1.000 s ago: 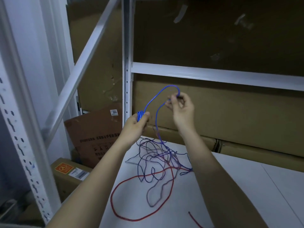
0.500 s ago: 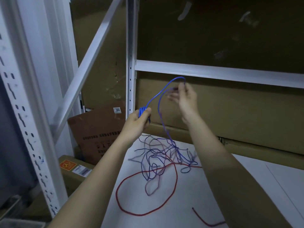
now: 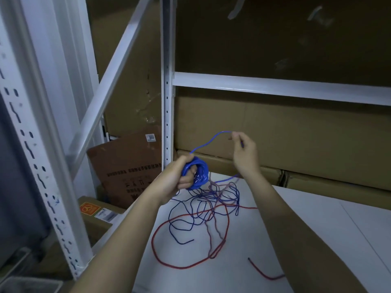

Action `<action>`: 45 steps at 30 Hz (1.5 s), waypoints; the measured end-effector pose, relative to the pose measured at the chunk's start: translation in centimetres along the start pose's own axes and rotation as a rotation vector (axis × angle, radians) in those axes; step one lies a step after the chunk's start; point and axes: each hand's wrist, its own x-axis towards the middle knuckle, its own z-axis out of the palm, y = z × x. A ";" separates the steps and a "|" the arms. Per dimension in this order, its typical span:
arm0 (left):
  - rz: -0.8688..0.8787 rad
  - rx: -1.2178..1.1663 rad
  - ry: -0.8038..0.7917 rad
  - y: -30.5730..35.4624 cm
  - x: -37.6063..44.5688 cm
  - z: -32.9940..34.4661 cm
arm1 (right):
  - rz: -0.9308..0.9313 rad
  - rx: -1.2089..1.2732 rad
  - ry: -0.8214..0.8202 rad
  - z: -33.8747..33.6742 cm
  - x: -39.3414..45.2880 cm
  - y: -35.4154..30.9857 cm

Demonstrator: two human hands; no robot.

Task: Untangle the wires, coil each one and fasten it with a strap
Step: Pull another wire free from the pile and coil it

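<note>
while the left hand (image 3: pixel 179 176) grips a tight coil of blue wire (image 3: pixel 196 176), fingers curled through and around the loops, the right hand (image 3: pixel 243 153) is raised a little higher and to the right, pinching the same blue wire between thumb and fingertips. between the two hands the wire rises in a loose arch from the top of the coil to the right hand's pinch (the part past the pinch runs behind the right wrist and down toward the tangle below). both hands are held up over a white shelf surface (image 3: pixel 317 229).

on that surface, below and between the forearms, lies the tangle (image 3: pixel 211 204): thin dark blue strands looped over each other, mixed with a pale pinkish wire (image 3: pixel 213 235) that trails toward the viewer. a red wire (image 3: pixel 156 248) sweeps round in a wide loop beneath the tangle, and a loose red end (image 3: pixel 260 271) lies apart on the surface near the right forearm.

behind stand white metal shelf posts (image 3: pixel 167 102) and a crossbeam (image 3: pixel 275 85), with large brown cardboard boxes (image 3: pixel 275 134) stacked against them. at the lower left a smaller box with an orange label (image 3: pixel 90 209) sits on the floor.
</note>
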 end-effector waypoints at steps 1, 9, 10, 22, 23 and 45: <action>0.013 -0.119 -0.016 0.0 -0.3 -0.1 | -0.060 -0.151 -0.073 -0.2 -0.5 0.6; 0.171 -0.523 0.137 0.7 -0.1 0.3 | -0.668 -0.692 -0.293 0.6 -8.5 3.5; 0.187 -0.452 0.172 0.3 0.1 0.5 | -0.771 -0.706 -0.254 1.0 -9.4 3.6; 0.135 1.271 0.184 -5.7 0.2 1.5 | -0.006 -0.221 -0.673 0.1 -10.7 2.2; 0.093 1.344 0.147 -5.6 0.1 1.0 | 0.069 -0.238 -0.688 -0.2 -10.6 2.5; 0.009 0.268 0.290 -6.9 -3.2 -1.5 | 0.594 -0.172 -0.046 -4.4 -8.5 9.9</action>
